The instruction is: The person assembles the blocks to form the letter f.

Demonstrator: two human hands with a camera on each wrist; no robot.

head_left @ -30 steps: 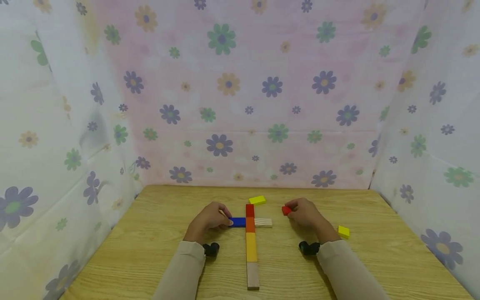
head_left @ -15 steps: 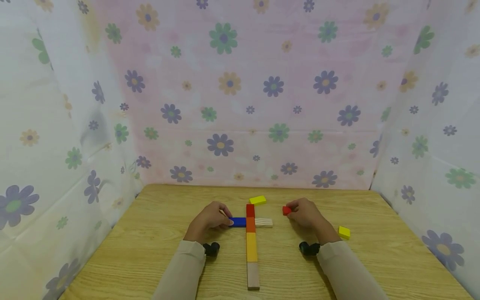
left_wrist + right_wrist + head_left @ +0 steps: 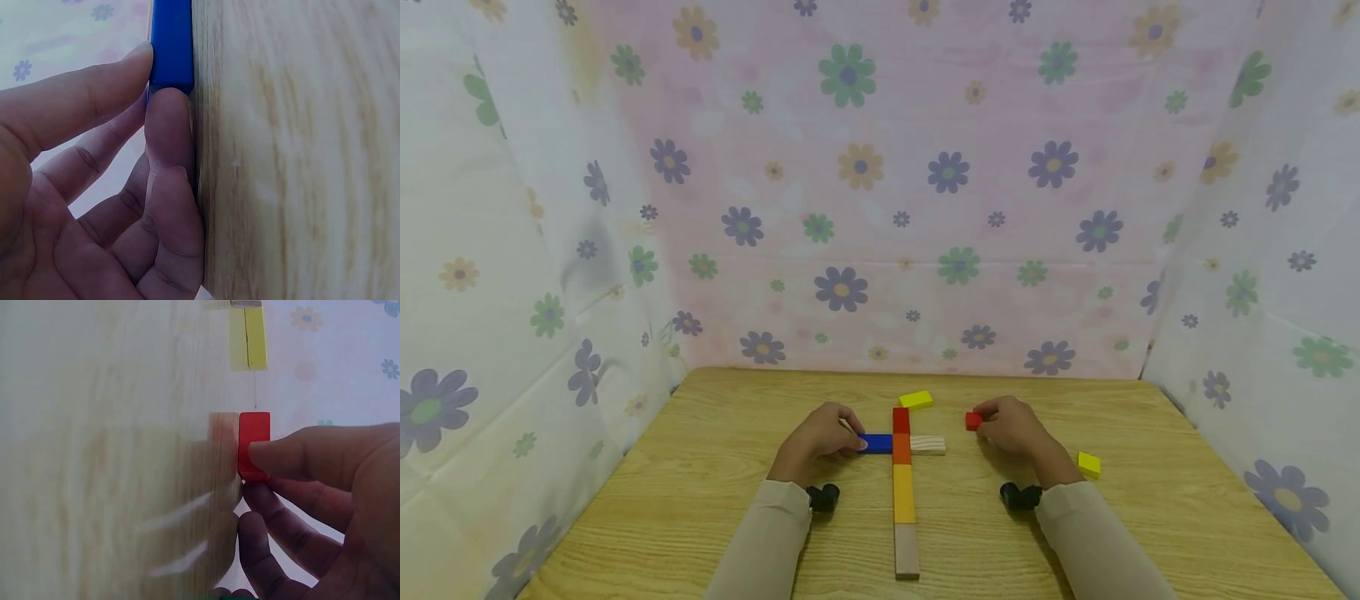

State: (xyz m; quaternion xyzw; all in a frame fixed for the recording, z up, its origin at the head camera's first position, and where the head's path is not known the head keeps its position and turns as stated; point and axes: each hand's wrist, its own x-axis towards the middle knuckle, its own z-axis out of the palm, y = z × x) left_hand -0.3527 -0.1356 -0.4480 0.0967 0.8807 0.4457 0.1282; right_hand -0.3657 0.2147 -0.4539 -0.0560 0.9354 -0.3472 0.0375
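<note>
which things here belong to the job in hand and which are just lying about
Likely in the job:
blue block, in left hand
red block, in right hand
red end block, orange block, amber block, tan block, cream block

Seemingly just lying about:
far yellow block
near yellow block

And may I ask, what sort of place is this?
It looks like a small screened-off tabletop workspace, perhaps indoors: flower-printed sheets enclose the back and both sides of a wood-grain table, and coloured blocks lie on it.
</note>
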